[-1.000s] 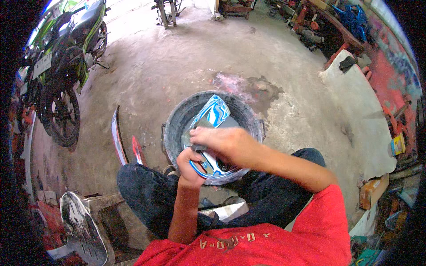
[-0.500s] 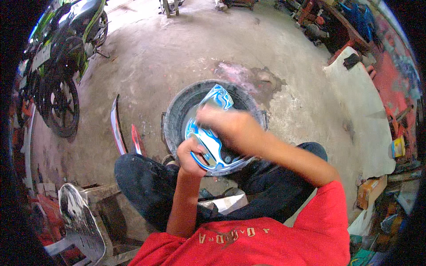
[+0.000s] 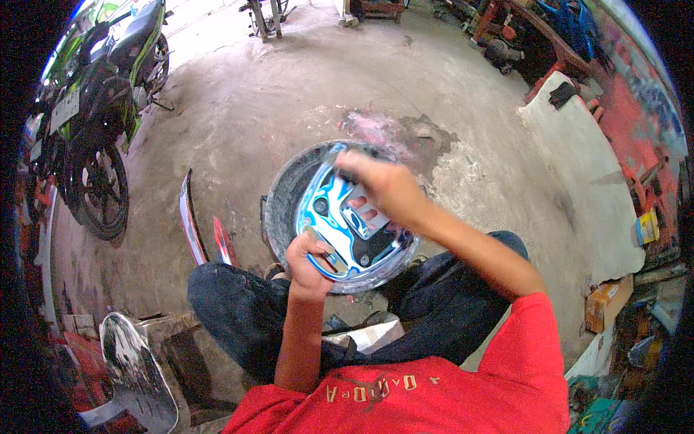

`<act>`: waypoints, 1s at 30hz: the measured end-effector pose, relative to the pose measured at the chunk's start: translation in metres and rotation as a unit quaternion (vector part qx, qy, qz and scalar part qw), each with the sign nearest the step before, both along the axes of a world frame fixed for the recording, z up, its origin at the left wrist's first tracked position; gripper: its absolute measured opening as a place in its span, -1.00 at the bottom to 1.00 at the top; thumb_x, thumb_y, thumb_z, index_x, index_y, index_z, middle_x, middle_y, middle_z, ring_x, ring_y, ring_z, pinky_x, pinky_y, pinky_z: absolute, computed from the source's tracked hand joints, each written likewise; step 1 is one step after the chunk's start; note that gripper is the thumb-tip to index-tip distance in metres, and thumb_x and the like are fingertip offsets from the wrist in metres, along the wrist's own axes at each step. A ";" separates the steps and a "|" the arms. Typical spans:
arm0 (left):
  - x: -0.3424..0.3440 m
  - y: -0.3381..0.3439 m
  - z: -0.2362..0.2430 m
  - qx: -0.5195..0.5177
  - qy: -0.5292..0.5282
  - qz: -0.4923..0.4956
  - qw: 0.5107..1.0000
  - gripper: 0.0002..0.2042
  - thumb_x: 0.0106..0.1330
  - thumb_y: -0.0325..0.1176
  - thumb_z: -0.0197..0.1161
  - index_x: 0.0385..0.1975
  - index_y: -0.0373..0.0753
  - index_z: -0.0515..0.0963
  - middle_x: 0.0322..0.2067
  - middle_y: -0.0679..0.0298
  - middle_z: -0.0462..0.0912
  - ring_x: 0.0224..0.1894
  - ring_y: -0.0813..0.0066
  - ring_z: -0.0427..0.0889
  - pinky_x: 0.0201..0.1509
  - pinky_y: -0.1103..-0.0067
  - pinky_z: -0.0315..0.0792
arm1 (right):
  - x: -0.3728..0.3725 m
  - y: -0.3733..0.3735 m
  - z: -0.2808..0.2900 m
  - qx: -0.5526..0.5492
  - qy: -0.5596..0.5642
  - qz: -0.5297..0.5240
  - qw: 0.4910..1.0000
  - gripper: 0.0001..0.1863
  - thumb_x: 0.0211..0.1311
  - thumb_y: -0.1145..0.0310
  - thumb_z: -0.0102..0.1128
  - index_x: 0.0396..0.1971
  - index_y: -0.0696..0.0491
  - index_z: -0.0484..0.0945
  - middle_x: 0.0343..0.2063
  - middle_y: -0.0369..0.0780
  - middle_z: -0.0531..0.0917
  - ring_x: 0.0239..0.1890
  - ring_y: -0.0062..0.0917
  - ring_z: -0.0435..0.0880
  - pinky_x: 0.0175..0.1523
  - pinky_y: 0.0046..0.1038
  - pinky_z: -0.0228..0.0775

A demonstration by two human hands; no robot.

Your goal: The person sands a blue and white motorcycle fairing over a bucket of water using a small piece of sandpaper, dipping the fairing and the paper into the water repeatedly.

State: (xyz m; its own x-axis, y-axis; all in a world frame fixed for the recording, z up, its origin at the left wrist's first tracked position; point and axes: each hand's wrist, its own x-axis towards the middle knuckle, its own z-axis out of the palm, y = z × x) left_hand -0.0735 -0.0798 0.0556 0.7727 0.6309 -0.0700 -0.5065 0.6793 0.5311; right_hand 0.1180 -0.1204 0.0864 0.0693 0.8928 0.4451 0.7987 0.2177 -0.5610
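A glossy blue-and-white swirled panel [image 3: 334, 194], curved and with cutouts, is tilted over a round dark grey tub [image 3: 279, 215] between my knees. My left hand [image 3: 309, 265] is closed on the panel's near left edge, thumb on top. At the panel's far end, my right hand [image 3: 384, 185] is curled, with its fingers blurred by motion. Whatever it may hold cannot be made out. Pinkish finger-like shapes show on a pale patch of the panel below that hand; whether they are reflections is unclear. The tub's inside is largely hidden by the panel.
Two slim curved pieces, one white and dark [image 3: 189, 217] and one red [image 3: 224, 242], lie left of the tub. A motorcycle [image 3: 97, 137] stands at the far left. A paint-smeared stool [image 3: 134, 354] is at near left, a white board [image 3: 578, 181] at right.
The panel has turned so that more of its broad face and cutouts show. My right hand has shifted slightly toward the panel's far end; my left hand keeps its grip.
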 end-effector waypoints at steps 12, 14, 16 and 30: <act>-0.002 0.018 0.007 0.027 -0.127 0.215 0.968 -0.06 0.00 -0.12 0.14 0.50 -0.29 0.09 0.41 -0.23 0.21 0.46 -0.32 0.17 0.54 -0.11 0.02 | -0.028 -0.037 -0.026 0.075 -0.068 0.124 0.987 -0.57 0.30 0.51 0.05 0.17 0.07 0.57 0.09 -0.10 0.69 0.19 -0.25 0.65 0.28 -0.29 0.51; -0.004 0.016 0.011 0.007 -0.148 0.203 0.968 -0.07 0.01 -0.11 0.14 0.49 -0.28 0.11 0.41 -0.23 0.21 0.45 -0.35 0.17 0.56 -0.10 -0.02 | -0.004 -0.018 -0.034 0.063 -0.070 -0.009 0.996 -0.57 0.33 0.51 0.05 0.19 0.02 0.57 0.08 -0.09 0.69 0.18 -0.25 0.66 0.28 -0.30 0.51; -0.007 0.016 0.012 0.005 -0.145 0.211 0.967 -0.07 0.01 -0.11 0.14 0.50 -0.28 0.10 0.40 -0.24 0.22 0.45 -0.36 0.18 0.56 -0.09 -0.03 | -0.031 -0.033 -0.035 0.072 -0.078 0.047 0.993 -0.58 0.32 0.51 0.06 0.17 0.04 0.57 0.09 -0.08 0.68 0.17 -0.25 0.67 0.27 -0.30 0.52; -0.001 0.012 0.020 -0.003 -0.134 0.225 0.965 -0.10 0.00 -0.16 0.15 0.49 -0.21 0.14 0.36 -0.24 0.30 0.40 -0.37 0.26 0.53 -0.08 0.06 | -0.006 -0.017 -0.031 0.075 -0.088 0.020 0.993 -0.59 0.22 0.49 0.11 0.09 0.09 0.59 0.10 -0.02 0.65 0.11 -0.19 0.69 0.19 -0.27 0.56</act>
